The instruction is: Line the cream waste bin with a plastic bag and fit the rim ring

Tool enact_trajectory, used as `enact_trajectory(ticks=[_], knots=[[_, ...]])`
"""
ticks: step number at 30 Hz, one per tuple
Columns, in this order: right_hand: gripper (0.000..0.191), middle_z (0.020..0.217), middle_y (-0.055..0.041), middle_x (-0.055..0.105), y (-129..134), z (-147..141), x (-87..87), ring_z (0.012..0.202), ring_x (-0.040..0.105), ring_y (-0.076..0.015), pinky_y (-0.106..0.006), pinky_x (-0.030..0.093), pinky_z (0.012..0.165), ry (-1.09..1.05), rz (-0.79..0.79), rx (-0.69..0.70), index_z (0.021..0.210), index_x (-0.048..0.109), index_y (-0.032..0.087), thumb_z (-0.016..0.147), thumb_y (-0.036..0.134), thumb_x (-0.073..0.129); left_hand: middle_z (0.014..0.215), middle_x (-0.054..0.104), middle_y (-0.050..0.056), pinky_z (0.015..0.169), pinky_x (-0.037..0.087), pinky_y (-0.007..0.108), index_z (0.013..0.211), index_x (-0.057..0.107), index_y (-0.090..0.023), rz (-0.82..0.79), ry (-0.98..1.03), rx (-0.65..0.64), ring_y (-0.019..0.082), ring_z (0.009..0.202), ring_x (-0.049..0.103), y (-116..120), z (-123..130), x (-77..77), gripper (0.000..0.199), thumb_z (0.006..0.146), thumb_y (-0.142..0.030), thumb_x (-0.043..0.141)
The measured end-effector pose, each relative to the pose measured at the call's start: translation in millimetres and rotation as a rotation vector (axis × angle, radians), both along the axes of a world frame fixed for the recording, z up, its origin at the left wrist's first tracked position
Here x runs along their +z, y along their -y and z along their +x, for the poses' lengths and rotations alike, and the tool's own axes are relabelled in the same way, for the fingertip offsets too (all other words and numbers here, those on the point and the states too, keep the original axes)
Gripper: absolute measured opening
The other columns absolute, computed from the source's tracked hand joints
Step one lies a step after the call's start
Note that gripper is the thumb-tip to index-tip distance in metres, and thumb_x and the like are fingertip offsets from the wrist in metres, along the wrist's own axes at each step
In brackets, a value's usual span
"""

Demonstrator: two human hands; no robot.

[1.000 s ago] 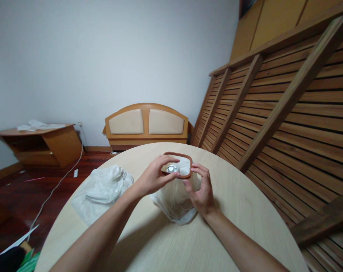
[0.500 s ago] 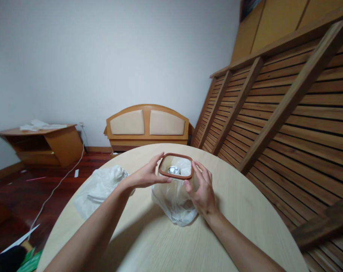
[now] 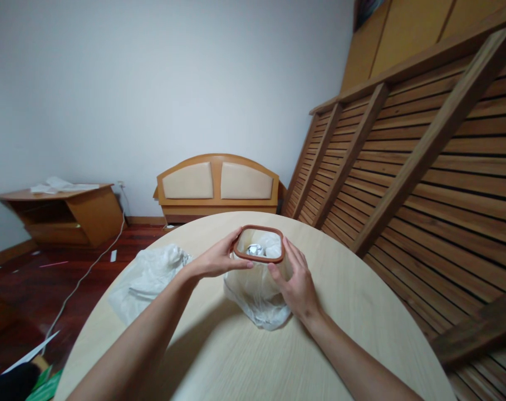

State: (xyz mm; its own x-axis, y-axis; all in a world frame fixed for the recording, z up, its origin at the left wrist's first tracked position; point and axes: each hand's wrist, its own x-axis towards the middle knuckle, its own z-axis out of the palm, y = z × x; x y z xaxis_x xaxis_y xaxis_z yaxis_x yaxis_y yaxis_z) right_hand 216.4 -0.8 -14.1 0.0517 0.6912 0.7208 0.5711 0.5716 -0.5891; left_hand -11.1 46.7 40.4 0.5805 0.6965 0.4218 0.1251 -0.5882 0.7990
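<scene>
A small trash bin (image 3: 259, 281) with a whitish bag liner (image 3: 263, 318) draped over its outside stands on the round table. Its brown rim ring (image 3: 261, 259) sits around the mouth, and a crumpled silvery thing (image 3: 256, 249) shows inside. My left hand (image 3: 223, 257) grips the ring's left side, thumb along the near edge and fingers at the far left corner. On the opposite side my right hand (image 3: 292, 278) grips it with the fingers along the right edge and the thumb near the front corner. Parts of the fingertips are hidden.
A crumpled translucent plastic bag (image 3: 155, 275) lies on the round table (image 3: 353, 334), left of the bin. Slatted wooden panels (image 3: 403, 167) lean on the right. Beyond the table are a headboard (image 3: 217, 178) and a low cabinet (image 3: 86, 214). A white cable (image 3: 83, 278) crosses the floor.
My right hand's fingers have drawn closer together against the rim, and its thumb has shifted slightly left. The left hand has closed in a little on the rim. The bin stays in place.
</scene>
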Motion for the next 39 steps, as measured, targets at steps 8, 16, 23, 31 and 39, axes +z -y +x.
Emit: enact_trajectory(ticks=[8,16,23,31,39], knots=[[0.079,0.155,-0.0163,0.047,-1,0,0.6,0.143,0.044,-0.0331,-0.055,0.037,0.118,-0.056,-0.063,0.052,0.152,0.043,0.018,0.089,0.061,0.062,0.156,0.044,0.017,0.121,0.034,0.052,0.152,0.038,-0.019,-0.013,0.023,-0.011,0.032,0.142,0.046,0,1,-0.5,0.092,0.075,-0.035,0.085],[0.077,0.159,-0.0138,0.042,-5,3,-4.4,0.146,0.041,-0.0309,-0.055,0.036,0.119,-0.050,-0.061,0.077,0.155,0.038,0.021,0.091,0.055,0.063,0.161,0.038,0.016,0.124,0.029,0.051,0.154,0.034,-0.020,-0.013,-0.001,0.029,0.032,0.148,0.037,-1,2,-3.2,0.095,0.076,-0.039,0.085],[0.075,0.159,-0.0138,0.041,-6,4,-4.5,0.146,0.040,-0.0314,-0.056,0.038,0.117,-0.042,-0.040,0.083,0.156,0.037,0.023,0.092,0.054,0.061,0.164,0.032,0.016,0.125,0.023,0.055,0.156,0.032,-0.020,0.001,-0.018,0.091,0.034,0.151,0.031,-4,2,-9.5,0.101,0.074,-0.043,0.085],[0.078,0.160,-0.0150,0.039,-6,3,-2.7,0.147,0.038,-0.0320,-0.058,0.038,0.117,-0.060,-0.065,0.107,0.157,0.035,0.022,0.092,0.056,0.060,0.166,0.026,0.017,0.127,0.017,0.055,0.157,0.029,-0.020,-0.004,-0.042,0.106,0.034,0.153,0.025,-1,3,-5.4,0.103,0.074,-0.044,0.084],[0.079,0.163,-0.0134,0.034,-5,3,-1.6,0.149,0.034,-0.0320,-0.059,0.036,0.117,-0.050,-0.076,0.124,0.159,0.030,0.025,0.093,0.055,0.060,0.161,0.036,0.017,0.123,0.028,0.054,0.155,0.034,-0.021,-0.018,-0.005,0.092,0.034,0.148,0.036,3,6,1.3,0.100,0.071,-0.040,0.086]])
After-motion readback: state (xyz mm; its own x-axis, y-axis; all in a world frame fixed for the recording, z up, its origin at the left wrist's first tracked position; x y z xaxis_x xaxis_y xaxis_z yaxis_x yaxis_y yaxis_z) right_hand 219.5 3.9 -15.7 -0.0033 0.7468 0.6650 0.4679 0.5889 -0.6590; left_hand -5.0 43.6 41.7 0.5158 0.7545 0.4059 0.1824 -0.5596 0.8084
